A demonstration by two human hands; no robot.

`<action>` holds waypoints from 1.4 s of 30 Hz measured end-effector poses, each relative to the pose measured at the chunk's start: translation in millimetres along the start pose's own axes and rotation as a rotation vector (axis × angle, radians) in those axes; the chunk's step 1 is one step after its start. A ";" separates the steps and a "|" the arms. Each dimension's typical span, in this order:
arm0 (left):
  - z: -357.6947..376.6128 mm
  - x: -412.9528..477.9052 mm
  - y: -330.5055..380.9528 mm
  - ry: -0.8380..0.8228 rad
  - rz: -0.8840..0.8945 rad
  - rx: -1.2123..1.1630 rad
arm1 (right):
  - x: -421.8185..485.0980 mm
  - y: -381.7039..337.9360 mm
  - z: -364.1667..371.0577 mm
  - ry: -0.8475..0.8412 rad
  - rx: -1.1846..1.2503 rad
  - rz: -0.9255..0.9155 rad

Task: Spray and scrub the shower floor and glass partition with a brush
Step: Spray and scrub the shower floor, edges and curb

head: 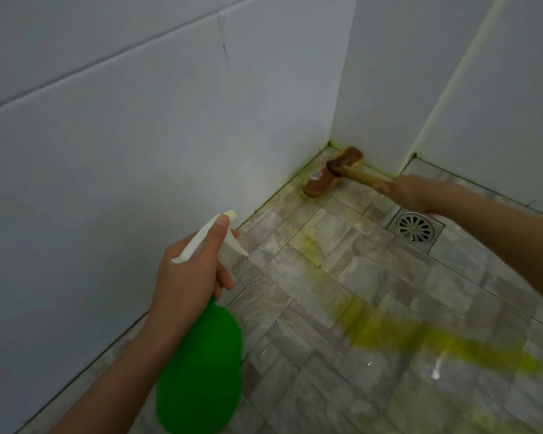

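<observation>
My left hand (188, 277) grips the neck of a green spray bottle (199, 368) with a white trigger head, its nozzle aimed toward the wall corner. My right hand (416, 194) holds the wooden handle of a scrub brush (331, 173). The brush head lies on the grey tiled shower floor (311, 308) in the far corner where two white walls meet. Yellow-green cleaner streaks the floor from the corner to the lower right. No glass partition can be made out.
White tiled walls (138, 151) close in on the left and at the back. A round metal floor drain (416, 228) sits just under my right wrist. Yellow-green residue lines the grout along the wall base.
</observation>
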State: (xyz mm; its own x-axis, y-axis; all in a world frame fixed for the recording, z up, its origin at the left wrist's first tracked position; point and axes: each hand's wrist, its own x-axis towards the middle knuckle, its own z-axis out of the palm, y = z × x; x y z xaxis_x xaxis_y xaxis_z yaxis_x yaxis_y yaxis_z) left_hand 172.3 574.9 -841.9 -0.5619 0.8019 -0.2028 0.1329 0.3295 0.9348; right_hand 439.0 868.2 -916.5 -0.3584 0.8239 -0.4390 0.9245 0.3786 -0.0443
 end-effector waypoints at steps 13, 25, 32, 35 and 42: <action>-0.2 1.2 -5.9 -0.027 0.003 -0.006 | -11.4 9.7 7.8 -0.012 0.006 0.048; 5.6 -5.0 -9.7 -0.073 0.011 0.026 | -6.5 -31.8 -9.7 -0.044 0.029 0.019; -5.2 -7.2 -8.5 -0.068 0.013 0.020 | -23.8 -38.4 -8.9 -0.087 -0.017 0.032; -6.7 -9.6 -10.1 -0.047 0.022 0.027 | 8.8 -57.2 -12.4 -0.030 0.075 0.001; -17.6 -15.3 -10.7 -0.008 0.012 0.013 | -49.6 -30.5 -8.1 -0.144 -0.104 0.022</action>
State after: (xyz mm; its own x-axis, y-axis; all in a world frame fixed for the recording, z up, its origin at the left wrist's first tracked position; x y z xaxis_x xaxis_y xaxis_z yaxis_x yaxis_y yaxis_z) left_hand 165.1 550.3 -843.7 -0.5538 0.8097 -0.1940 0.1502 0.3263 0.9333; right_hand 427.5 819.2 -886.1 -0.3087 0.7664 -0.5633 0.9111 0.4084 0.0564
